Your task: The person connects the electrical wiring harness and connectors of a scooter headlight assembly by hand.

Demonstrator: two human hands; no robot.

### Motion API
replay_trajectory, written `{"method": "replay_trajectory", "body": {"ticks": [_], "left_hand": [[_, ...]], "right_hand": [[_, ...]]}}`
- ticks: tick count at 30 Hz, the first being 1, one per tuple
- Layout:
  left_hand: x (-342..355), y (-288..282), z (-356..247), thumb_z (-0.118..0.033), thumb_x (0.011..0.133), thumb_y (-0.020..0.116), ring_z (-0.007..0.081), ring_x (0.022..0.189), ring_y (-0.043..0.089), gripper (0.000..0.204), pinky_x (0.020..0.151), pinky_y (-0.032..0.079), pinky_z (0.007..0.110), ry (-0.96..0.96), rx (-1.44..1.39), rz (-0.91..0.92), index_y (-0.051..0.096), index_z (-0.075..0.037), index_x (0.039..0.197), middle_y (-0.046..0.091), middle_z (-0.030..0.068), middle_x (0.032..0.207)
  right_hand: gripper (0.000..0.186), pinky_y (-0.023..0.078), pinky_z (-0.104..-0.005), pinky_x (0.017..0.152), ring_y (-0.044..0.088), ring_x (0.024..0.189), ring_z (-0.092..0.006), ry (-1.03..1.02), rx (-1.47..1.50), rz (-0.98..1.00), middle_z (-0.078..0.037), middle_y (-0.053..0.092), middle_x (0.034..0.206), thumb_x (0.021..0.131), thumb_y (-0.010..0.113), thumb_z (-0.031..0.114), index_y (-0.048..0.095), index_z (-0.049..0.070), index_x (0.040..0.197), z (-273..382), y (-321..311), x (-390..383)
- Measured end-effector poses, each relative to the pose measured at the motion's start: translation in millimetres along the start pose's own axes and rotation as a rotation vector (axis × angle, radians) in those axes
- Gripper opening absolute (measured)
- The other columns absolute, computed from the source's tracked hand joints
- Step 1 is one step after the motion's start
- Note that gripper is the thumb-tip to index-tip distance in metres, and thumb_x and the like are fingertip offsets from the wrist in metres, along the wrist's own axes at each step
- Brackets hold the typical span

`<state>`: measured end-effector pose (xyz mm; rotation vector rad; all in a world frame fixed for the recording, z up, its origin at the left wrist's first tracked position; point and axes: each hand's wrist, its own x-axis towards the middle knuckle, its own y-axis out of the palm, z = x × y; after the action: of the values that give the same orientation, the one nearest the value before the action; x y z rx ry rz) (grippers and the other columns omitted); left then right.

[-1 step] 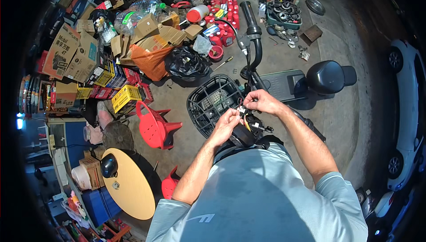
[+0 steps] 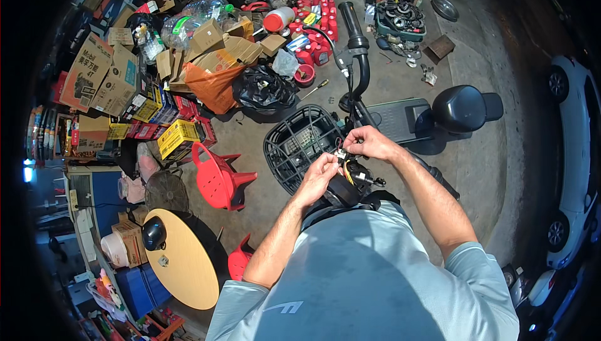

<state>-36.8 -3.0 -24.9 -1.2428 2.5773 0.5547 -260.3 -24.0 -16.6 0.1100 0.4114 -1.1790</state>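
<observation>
Both my hands meet over the front of an electric scooter (image 2: 395, 116), at a bundle of wires (image 2: 349, 171) with yellow strands. My left hand (image 2: 318, 177) pinches a small pale wire connector (image 2: 340, 154) from the left. From the right, my right hand (image 2: 370, 143) has its fingers closed on the dark wires beside that connector; its fingertips hide the exact spot. The scooter's black wire basket (image 2: 297, 137) is just left of my hands. Beyond them rises the handlebar (image 2: 362, 69) with a black grip, and a black round part lies below the wires.
Red plastic chairs (image 2: 216, 177) and a round wooden table (image 2: 181, 263) stand at the left. Cardboard boxes (image 2: 94, 75), an orange bag (image 2: 213, 84) and a black bag (image 2: 266, 87) pile up at the far left. A parts crate (image 2: 400, 28) sits far right; a white car (image 2: 573, 159) is at the right edge.
</observation>
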Motion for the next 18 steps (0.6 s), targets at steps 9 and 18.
{"method": "replay_trajectory", "body": {"ticks": [9,18], "left_hand": [[-2.3,3.0,-2.1,-0.019,0.100,0.048,0.0052,0.085,0.053,0.014,0.078,0.044,0.022,-0.015,-0.002,-0.019,0.051,-0.006,0.104,0.059,-0.0006,0.091],[-2.1,2.6,0.4,-0.018,0.100,0.048,0.0056,0.085,0.054,0.013,0.078,0.044,0.022,0.004,-0.013,-0.015,0.051,-0.006,0.104,0.059,-0.0005,0.091]], "right_hand": [[0.011,0.047,-0.0251,0.071,0.057,0.076,-0.0076,0.040,-0.016,0.057,0.000,0.065,0.081,0.083,0.067,0.010,0.066,0.002,0.091,-9.9,-3.5,8.0],[0.010,0.042,-0.0228,0.059,0.052,0.068,-0.0049,0.066,-0.008,0.102,0.004,0.061,0.076,0.084,0.067,0.013,0.067,0.004,0.090,8.7,-7.7,0.7]]}}
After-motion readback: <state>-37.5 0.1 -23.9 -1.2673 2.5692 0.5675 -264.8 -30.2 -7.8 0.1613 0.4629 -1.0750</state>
